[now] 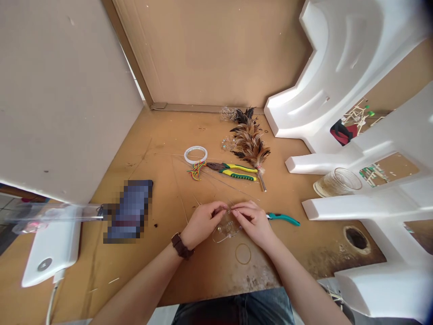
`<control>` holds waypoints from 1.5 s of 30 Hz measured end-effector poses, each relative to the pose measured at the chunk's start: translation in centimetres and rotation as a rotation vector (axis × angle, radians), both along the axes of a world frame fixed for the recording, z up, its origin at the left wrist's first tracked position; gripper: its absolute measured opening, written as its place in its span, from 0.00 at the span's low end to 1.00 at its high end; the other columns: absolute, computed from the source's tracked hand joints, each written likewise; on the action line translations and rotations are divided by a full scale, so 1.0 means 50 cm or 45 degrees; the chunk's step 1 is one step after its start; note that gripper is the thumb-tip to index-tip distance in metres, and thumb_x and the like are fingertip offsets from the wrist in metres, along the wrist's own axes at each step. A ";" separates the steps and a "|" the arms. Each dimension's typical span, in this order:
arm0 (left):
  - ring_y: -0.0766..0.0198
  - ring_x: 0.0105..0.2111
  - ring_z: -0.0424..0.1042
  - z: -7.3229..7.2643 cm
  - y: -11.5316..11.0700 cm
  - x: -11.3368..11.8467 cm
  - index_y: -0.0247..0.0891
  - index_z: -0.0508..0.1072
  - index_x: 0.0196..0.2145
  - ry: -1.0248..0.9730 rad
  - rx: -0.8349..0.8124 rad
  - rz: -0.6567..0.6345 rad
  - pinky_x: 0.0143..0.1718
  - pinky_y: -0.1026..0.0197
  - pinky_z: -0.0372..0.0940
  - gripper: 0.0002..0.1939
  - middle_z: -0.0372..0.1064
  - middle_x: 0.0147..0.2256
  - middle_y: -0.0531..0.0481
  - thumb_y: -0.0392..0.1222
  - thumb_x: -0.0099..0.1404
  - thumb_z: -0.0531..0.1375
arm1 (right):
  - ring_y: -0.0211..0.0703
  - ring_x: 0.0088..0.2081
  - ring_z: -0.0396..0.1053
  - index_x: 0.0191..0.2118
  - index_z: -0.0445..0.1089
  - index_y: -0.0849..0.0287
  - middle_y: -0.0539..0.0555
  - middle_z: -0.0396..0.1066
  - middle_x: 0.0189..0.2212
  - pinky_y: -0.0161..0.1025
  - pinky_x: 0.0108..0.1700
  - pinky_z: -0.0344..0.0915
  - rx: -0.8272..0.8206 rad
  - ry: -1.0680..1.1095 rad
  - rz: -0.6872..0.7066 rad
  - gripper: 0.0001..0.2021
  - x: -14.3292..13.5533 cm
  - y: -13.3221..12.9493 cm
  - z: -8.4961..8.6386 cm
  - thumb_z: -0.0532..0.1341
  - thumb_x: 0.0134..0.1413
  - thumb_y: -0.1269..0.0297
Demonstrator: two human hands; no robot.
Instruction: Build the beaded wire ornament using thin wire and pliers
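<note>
My left hand (205, 222) and my right hand (253, 222) meet over the table, fingertips almost touching. Both pinch a thin wire piece with small clear beads (226, 230), whose loops hang below the fingers. Exactly where the fingers grip it is too fine to make out. Close to my right hand lie teal-handled pliers (284, 219), their head partly hidden behind the hand. A thin yellowish ring (242, 253) rests on the table just below. Beyond the hands are pliers with yellow-green handles (238, 171), a bundle of coloured cords (196, 171) and a white ring (195, 155).
A brown feather duster (252, 137) lies at the back beside wire tangles (228, 113). On the right stand white foam pieces (324, 162) and a glass (338, 182). A blurred dark phone (131, 210) and a white power bank (50, 246) are on the left. Cardboard walls the back.
</note>
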State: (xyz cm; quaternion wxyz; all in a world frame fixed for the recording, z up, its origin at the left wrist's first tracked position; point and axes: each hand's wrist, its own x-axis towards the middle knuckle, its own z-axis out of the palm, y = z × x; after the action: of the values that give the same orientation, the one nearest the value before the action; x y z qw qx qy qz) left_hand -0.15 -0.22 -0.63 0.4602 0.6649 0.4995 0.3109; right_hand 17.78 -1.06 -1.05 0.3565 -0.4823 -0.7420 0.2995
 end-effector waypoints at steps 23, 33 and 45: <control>0.64 0.34 0.64 0.036 0.004 -0.042 0.43 0.58 0.55 -0.184 -0.202 -0.375 0.37 0.62 0.62 0.32 0.63 0.38 0.48 0.36 0.53 0.60 | 0.44 0.42 0.69 0.32 0.75 0.54 0.53 0.74 0.37 0.43 0.46 0.64 -0.265 0.559 -0.247 0.10 0.027 0.013 0.011 0.57 0.52 0.57; 0.64 0.32 0.64 0.035 -0.002 -0.028 0.39 0.58 0.52 -0.140 -0.165 -0.354 0.36 0.62 0.61 0.30 0.62 0.32 0.52 0.41 0.52 0.63 | 0.42 0.37 0.69 0.31 0.74 0.54 0.53 0.74 0.34 0.42 0.42 0.63 0.079 0.196 -0.141 0.08 0.020 0.007 0.014 0.57 0.54 0.65; 0.67 0.27 0.63 0.034 -0.013 -0.004 0.40 0.56 0.50 0.039 -0.039 -0.331 0.30 0.65 0.60 0.31 0.61 0.28 0.56 0.44 0.51 0.63 | 0.43 0.39 0.70 0.33 0.74 0.55 0.55 0.73 0.36 0.41 0.42 0.66 -0.093 0.381 0.009 0.05 0.012 0.003 0.022 0.59 0.50 0.66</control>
State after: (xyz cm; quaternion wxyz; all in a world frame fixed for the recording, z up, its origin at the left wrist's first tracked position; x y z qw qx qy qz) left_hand -0.34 -0.88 1.06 0.4989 0.7216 0.4209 0.2307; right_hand 18.40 -0.92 0.05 0.4444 -0.4424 -0.6708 0.3961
